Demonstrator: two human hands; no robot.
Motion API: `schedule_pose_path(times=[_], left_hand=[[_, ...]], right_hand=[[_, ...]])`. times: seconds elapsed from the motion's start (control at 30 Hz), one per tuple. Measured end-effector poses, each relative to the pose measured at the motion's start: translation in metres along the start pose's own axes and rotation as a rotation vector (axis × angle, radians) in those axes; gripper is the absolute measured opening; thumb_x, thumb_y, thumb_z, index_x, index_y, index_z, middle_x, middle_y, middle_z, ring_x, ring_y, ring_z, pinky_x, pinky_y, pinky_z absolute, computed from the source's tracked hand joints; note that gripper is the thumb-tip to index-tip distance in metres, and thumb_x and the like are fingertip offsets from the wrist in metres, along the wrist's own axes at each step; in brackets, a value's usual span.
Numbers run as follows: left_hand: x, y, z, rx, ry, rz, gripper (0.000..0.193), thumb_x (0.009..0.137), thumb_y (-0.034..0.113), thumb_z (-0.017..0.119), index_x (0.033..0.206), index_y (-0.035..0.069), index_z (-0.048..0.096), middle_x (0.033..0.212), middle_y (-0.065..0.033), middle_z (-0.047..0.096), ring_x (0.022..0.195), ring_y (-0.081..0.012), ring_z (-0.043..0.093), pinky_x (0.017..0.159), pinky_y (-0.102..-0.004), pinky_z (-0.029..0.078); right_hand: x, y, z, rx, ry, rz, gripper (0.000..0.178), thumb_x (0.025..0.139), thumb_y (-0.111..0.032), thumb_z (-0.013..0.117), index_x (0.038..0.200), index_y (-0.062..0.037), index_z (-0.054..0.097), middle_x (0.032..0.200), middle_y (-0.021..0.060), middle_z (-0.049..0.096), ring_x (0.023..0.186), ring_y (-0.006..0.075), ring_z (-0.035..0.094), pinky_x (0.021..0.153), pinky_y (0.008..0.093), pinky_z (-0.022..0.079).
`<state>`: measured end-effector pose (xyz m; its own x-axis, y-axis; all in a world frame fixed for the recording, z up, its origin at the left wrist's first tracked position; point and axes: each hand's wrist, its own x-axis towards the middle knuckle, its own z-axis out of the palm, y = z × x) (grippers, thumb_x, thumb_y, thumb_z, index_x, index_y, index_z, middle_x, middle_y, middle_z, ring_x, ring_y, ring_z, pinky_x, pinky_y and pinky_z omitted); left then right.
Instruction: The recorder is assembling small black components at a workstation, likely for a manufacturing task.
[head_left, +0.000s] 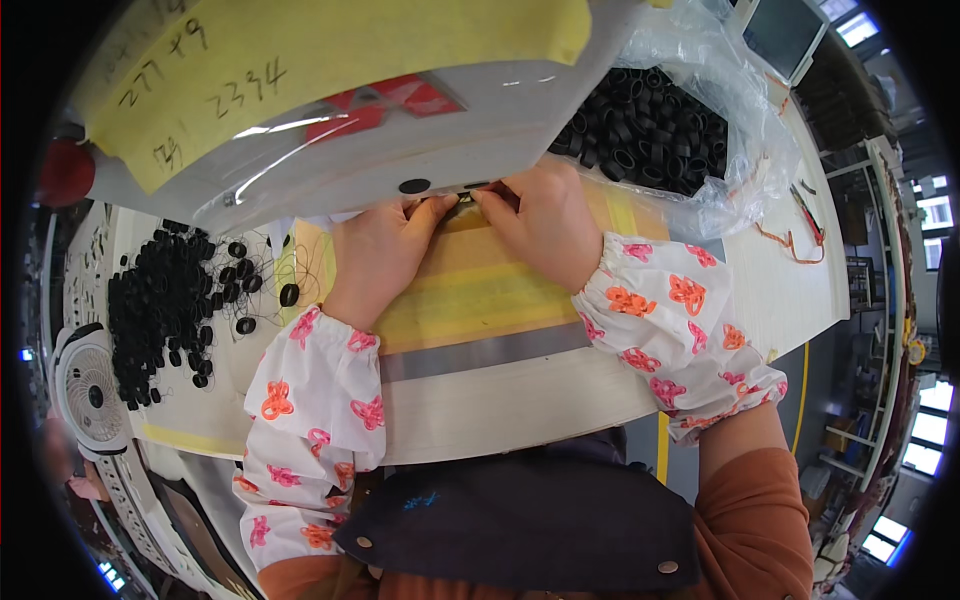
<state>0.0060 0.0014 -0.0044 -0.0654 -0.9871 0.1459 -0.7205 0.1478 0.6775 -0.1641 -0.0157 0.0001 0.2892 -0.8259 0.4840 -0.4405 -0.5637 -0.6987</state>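
My left hand (pixel 380 248) and my right hand (pixel 548 222) meet at the lower edge of a grey machine housing (pixel 440 125). Thumbs and forefingers are pinched together, tips nearly touching. A small dark piece (pixel 465 198) shows between the fingertips, too little of it to name. Both wrists hover over a work surface covered with yellow tape (pixel 480 285). White flowered sleeves cover my forearms. The machine's underside hides whatever lies beyond my fingers.
Many black rings (pixel 650 130) fill a clear plastic bag (pixel 745 150) at the far right. Black rings with loose threads (pixel 165 300) are heaped on the left. A small white fan (pixel 95 390) stands at the left edge. Red-handled snips (pixel 808 215) lie right.
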Motion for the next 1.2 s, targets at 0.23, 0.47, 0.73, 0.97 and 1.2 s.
schedule_pose_path(times=[0.23,0.47,0.73,0.97,1.2], left_hand=[[0.0011,0.0041,0.0018,-0.057,-0.007,-0.023,0.022,0.077,0.029,0.059,0.082,0.009,0.067,0.064,-0.0080,0.062,0.056,-0.0223,0.058,0.053,-0.0308,0.043],[0.0014,0.0046,-0.0021,-0.084,-0.057,0.033,0.030,0.079,0.033,0.061,0.089,0.005,0.064,0.073,-0.0089,0.065,0.063,-0.0153,0.060,0.058,-0.0266,0.044],[0.0015,0.0045,-0.0009,-0.087,0.006,0.081,0.019,0.076,0.023,0.060,0.085,0.007,0.066,0.069,-0.0084,0.063,0.061,-0.0224,0.059,0.057,-0.0312,0.044],[-0.0002,0.0075,-0.0042,-0.041,0.001,0.068,0.020,0.077,0.025,0.059,0.085,0.008,0.066,0.070,-0.0078,0.063,0.061,-0.0223,0.059,0.057,-0.0313,0.044],[0.0003,0.0064,-0.0075,-0.069,-0.050,-0.014,0.026,0.079,0.030,0.059,0.088,0.007,0.065,0.070,-0.0078,0.063,0.061,-0.0169,0.058,0.057,-0.0284,0.044]], right_hand=[[-0.0012,0.0024,-0.0011,-0.027,0.001,-0.026,0.007,0.071,0.000,0.056,0.072,0.0027,0.050,0.069,0.0195,0.054,0.063,0.0375,0.053,0.054,0.0415,0.043],[-0.0025,0.0002,-0.0025,-0.068,-0.038,-0.014,0.007,0.072,-0.002,0.056,0.074,0.0007,0.049,0.071,0.0186,0.054,0.065,0.0370,0.054,0.056,0.0424,0.043],[-0.0026,0.0014,-0.0001,-0.069,-0.049,-0.013,0.007,0.073,-0.002,0.055,0.075,0.0002,0.049,0.072,0.0184,0.054,0.066,0.0368,0.053,0.056,0.0421,0.043],[-0.0013,0.0003,0.0007,-0.090,-0.039,-0.014,0.007,0.073,-0.002,0.055,0.076,0.0004,0.049,0.072,0.0182,0.054,0.065,0.0367,0.054,0.056,0.0423,0.044],[-0.0015,0.0015,0.0022,-0.074,-0.026,-0.003,0.007,0.072,-0.003,0.056,0.073,0.0008,0.050,0.072,0.0180,0.055,0.065,0.0363,0.054,0.055,0.0419,0.044]])
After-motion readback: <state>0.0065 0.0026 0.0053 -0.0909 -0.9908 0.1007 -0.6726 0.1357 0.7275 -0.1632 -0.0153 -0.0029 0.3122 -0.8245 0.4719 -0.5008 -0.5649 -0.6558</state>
